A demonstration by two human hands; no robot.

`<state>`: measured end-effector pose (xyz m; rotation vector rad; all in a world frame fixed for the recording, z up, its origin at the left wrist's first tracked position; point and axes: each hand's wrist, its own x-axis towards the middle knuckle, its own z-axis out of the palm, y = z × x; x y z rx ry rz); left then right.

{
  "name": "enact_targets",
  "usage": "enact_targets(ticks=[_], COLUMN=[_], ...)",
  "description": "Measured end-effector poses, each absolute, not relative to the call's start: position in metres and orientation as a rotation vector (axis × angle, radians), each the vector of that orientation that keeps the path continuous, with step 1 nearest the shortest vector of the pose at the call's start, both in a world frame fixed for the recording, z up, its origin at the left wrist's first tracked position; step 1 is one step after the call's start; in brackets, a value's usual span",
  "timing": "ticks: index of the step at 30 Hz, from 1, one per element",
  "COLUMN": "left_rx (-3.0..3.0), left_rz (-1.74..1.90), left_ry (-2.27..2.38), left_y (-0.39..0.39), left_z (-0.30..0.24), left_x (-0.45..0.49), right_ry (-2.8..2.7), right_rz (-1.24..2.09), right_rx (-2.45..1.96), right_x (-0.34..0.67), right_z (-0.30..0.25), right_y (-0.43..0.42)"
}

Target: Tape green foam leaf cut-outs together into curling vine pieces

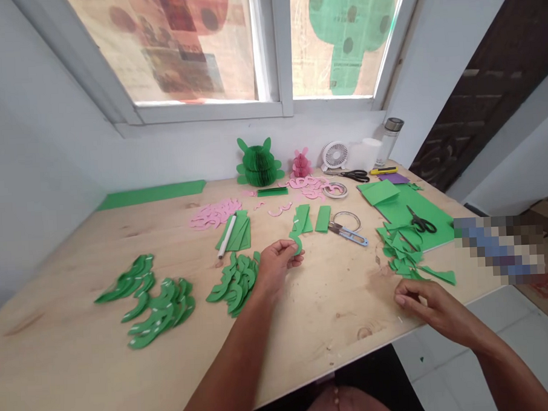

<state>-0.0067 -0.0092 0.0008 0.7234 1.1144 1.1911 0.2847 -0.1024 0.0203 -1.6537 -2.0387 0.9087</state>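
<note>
Between thumb and fingers, my left hand (280, 263) pinches a curved green paper cutout (297, 243) above the middle of the table. Just left of that wrist lies a heap of similar green cutouts (237, 283). Beyond the fingertips are folded green paper strips (303, 219). My right hand (426, 305) rests near the table's front right edge with its fingers curled and thumb against them; whether anything small is in it is hidden. Green paper scraps (401, 254) lie just past it.
More green cutouts (163, 310) are piled at left. A white pen (227, 236) lies on green strips. Further right are a blue-handled cutter (349, 233), a tape roll (335, 191), black scissors (422, 220) and green sheets (419, 208). Paper figures (259, 167), a fan (335, 155) and a bottle (389, 141) line the wall.
</note>
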Motion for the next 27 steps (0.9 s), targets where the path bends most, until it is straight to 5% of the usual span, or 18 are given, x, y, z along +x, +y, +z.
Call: enact_targets(ticks=[9, 15, 27], left_rx=[0.733, 0.725, 0.700], left_rz=[1.201, 1.207, 1.195], left_ry=[1.143, 1.138, 1.129], left_y=[-0.007, -0.006, -0.004], left_z=[-0.003, -0.003, -0.005], left_x=[-0.007, -0.010, -0.009], right_ry=[-1.988, -2.103, -2.111], right_rz=[0.574, 0.177, 0.149], right_rx=[-1.502, -1.835, -1.897], right_x=[0.238, 0.201, 0.194], right_z=[0.032, 0.015, -0.002], right_y=[-0.014, 0.053, 0.063])
